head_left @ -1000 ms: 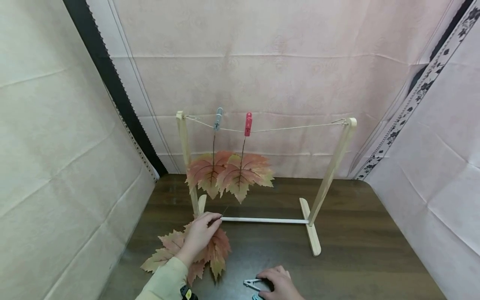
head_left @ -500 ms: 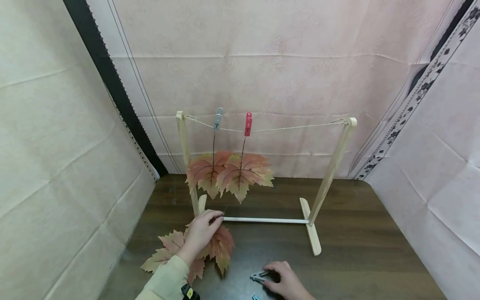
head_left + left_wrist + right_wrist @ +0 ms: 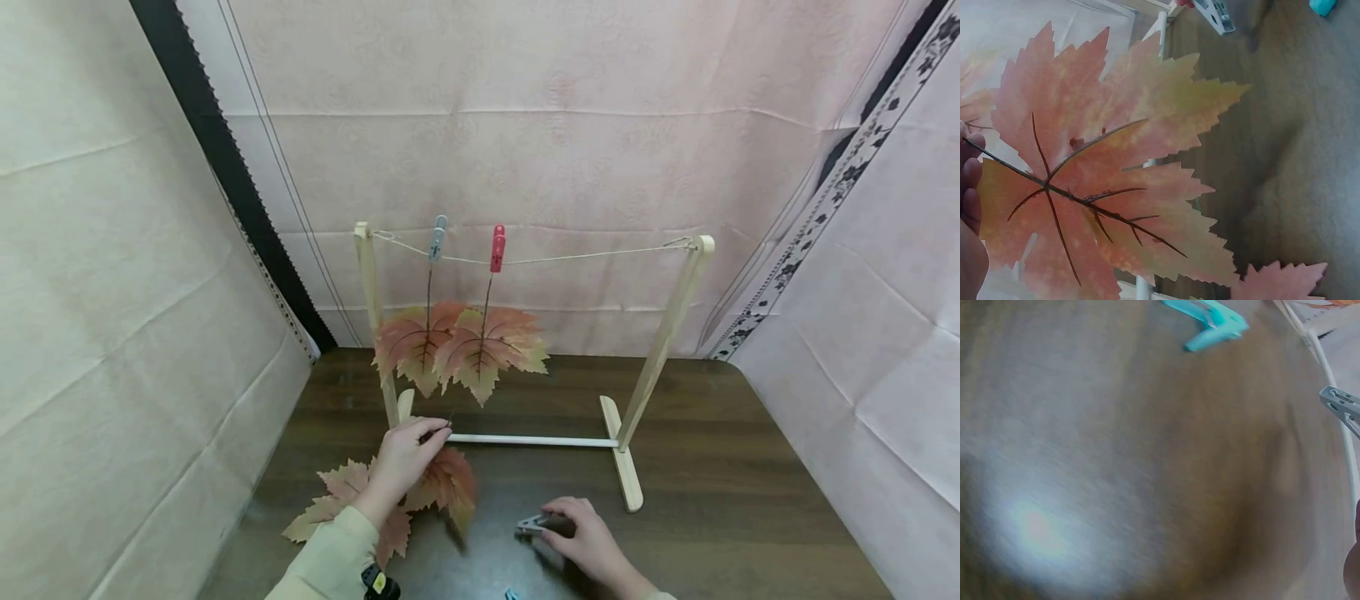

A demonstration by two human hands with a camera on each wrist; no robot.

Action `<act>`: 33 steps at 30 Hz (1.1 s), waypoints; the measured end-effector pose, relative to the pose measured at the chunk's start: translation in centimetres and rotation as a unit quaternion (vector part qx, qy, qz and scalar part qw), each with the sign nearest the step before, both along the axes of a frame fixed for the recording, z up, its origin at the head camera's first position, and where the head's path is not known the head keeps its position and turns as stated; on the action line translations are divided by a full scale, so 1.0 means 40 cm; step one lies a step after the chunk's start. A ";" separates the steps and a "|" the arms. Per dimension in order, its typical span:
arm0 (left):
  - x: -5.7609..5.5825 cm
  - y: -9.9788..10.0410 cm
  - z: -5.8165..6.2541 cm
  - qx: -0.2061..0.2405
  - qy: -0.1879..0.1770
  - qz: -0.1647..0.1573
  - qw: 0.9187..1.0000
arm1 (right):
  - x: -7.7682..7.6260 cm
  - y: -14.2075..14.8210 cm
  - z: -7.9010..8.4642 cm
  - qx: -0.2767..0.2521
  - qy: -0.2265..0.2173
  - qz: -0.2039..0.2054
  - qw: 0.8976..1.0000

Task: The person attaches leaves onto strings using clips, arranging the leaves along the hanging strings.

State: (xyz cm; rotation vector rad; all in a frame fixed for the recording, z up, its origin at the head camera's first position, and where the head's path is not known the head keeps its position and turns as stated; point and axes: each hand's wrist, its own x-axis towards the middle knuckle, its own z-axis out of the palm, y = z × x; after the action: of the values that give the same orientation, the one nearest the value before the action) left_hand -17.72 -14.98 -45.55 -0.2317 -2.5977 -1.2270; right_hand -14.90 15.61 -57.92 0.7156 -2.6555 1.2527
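Note:
My left hand pinches the thin stem of an orange-and-yellow artificial maple leaf; the leaf hangs below the fingers over the table. Another maple leaf lies on the table under the left forearm, partly hidden by it. My right hand grips a grey clothespin between thumb and fingers, its nose pointing left. In the right wrist view this clothespin shows at the right edge. A turquoise clothespin lies on the table, near the bottom edge of the head view.
A wooden rack with a right post, a white crossbar and a string stands at the back. Blue and red clothespins hold two maple leaves on the string. Fabric walls surround the table.
My right hand has lifted the grey clothespin and moved up and right, away from the turquoise one. My left hand has shifted slightly right, and its leaf has swung to the right.

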 end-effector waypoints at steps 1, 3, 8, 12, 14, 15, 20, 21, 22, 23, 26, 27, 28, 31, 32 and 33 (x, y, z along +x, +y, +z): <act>-0.001 0.003 0.004 0.004 0.002 -0.001 1.000 | -0.005 0.004 0.005 -0.003 0.011 -0.006 1.000; -0.004 0.009 0.014 0.009 0.007 -0.003 1.000 | -0.016 0.011 0.015 -0.010 0.029 -0.019 0.999; -0.014 0.027 0.038 0.010 0.043 -0.019 0.999 | -0.045 0.028 0.049 -0.036 0.032 -0.051 0.998; -0.022 0.035 0.050 0.005 0.065 -0.022 0.998 | -0.061 0.037 0.073 -0.031 0.020 -0.051 0.998; -0.025 0.038 0.057 0.004 0.068 -0.020 0.997 | -0.067 0.039 0.080 -0.029 0.020 -0.047 0.998; -0.026 0.040 0.062 0.001 0.072 -0.021 0.997 | -0.070 0.040 0.083 -0.030 0.021 -0.046 0.998; -0.034 0.050 0.094 -0.033 0.097 -0.040 0.994 | -0.083 0.045 0.099 -0.047 0.040 -0.043 0.997; -0.036 0.052 0.101 -0.042 0.104 -0.045 0.993 | -0.086 0.047 0.102 -0.047 0.044 -0.043 0.997; -0.037 0.053 0.107 -0.050 0.109 -0.051 0.991 | -0.088 0.048 0.107 -0.048 0.045 -0.042 0.997; -0.038 0.054 0.112 -0.056 0.115 -0.054 0.990 | -0.090 0.049 0.112 -0.049 0.042 -0.040 0.997; -0.039 0.055 0.126 -0.068 0.125 -0.059 0.988 | -0.096 0.051 0.128 -0.057 0.021 -0.038 0.997; -0.040 0.055 0.130 -0.069 0.125 -0.061 0.988 | -0.098 0.051 0.133 -0.062 0.013 -0.039 0.997; -0.040 0.056 0.134 -0.070 0.124 -0.062 0.988 | -0.099 0.052 0.139 -0.069 0.005 -0.040 0.997; -0.043 0.059 0.142 -0.068 0.121 -0.067 0.988 | -0.105 0.054 0.153 -0.095 -0.010 -0.043 0.994; -0.046 0.061 0.143 -0.067 0.121 -0.069 0.988 | -0.107 0.055 0.158 -0.101 -0.013 -0.046 0.994; -0.048 0.063 0.145 -0.064 0.125 -0.071 0.988 | -0.108 0.056 0.164 -0.101 -0.012 -0.048 0.994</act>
State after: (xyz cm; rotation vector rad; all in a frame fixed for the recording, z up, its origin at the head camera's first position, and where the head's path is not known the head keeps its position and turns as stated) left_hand -19.65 -12.46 -39.74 -0.5658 -2.4763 -1.0017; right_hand -19.23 17.84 -51.36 0.5385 -2.4995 1.4842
